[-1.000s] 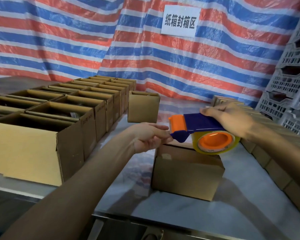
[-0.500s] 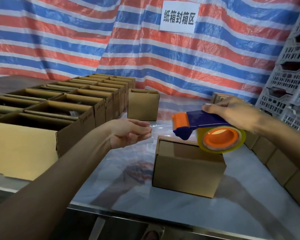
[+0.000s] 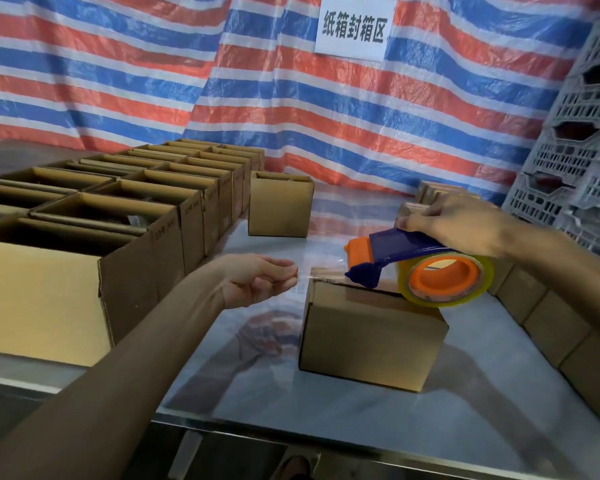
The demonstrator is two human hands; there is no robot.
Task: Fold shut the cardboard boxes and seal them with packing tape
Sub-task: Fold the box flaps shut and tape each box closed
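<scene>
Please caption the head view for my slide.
Left hand pinches the tape end; right hand holds the tape dispenser over a closed cardboard box.

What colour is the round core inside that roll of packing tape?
Orange core, ringed by yellowish clear tape; seen plainly in the head view.

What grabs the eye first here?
The right hand holds a blue-and-orange plastic tape dispenser over a closed brown cardboard box at centre. The left hand pinches the clear tape end beside it. Open brown cardboard boxes line the left, before a red-white-blue striped tarpaulin.
</scene>
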